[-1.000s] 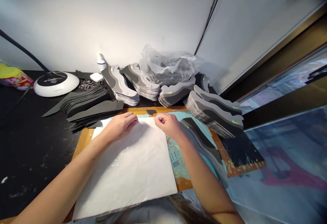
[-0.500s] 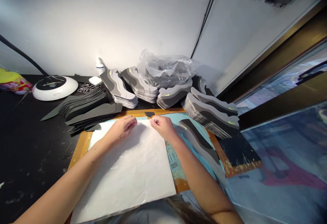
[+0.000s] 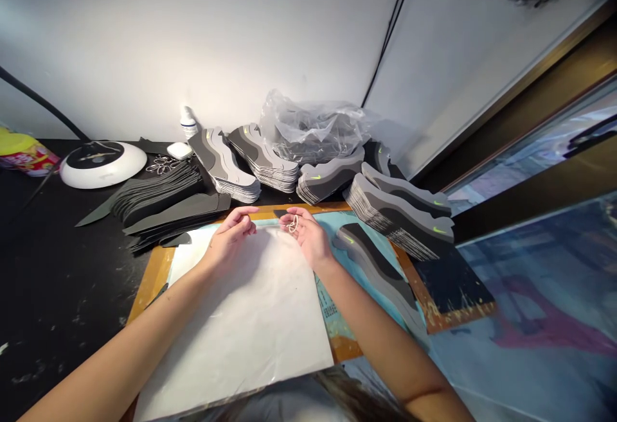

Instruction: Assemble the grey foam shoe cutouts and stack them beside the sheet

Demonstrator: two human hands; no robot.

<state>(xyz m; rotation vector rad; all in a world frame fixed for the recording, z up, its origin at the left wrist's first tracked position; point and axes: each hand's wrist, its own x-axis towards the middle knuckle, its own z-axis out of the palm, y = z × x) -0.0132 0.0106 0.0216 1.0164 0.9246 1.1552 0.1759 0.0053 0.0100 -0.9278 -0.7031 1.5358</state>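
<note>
My left hand (image 3: 231,236) hovers over the far part of a white sheet (image 3: 250,319). Its fingers are loosely bent and apart, the index stretched out, with nothing visible in them. Across a small gap, my right hand (image 3: 308,236) has a thin pale loop (image 3: 292,223), like a string or band, hooked in its curled fingers. A small dark piece (image 3: 280,214) lies just beyond the right fingertips. To the right of my right forearm rest grey and black shoe-upper pieces (image 3: 371,252) with a light green swoosh.
Stacks of grey shoe pieces (image 3: 224,165) line the back, beside a clear plastic bag (image 3: 313,130). Dark pieces (image 3: 159,197) lie stacked at left, near a white lamp base (image 3: 103,164) and a small white bottle (image 3: 187,121). A glass panel (image 3: 540,281) borders the right.
Both hands have loosened from closed pinches, and their fingers have lifted and spread. The pale loop in my right hand now shows more fully. The stacks have not moved.
</note>
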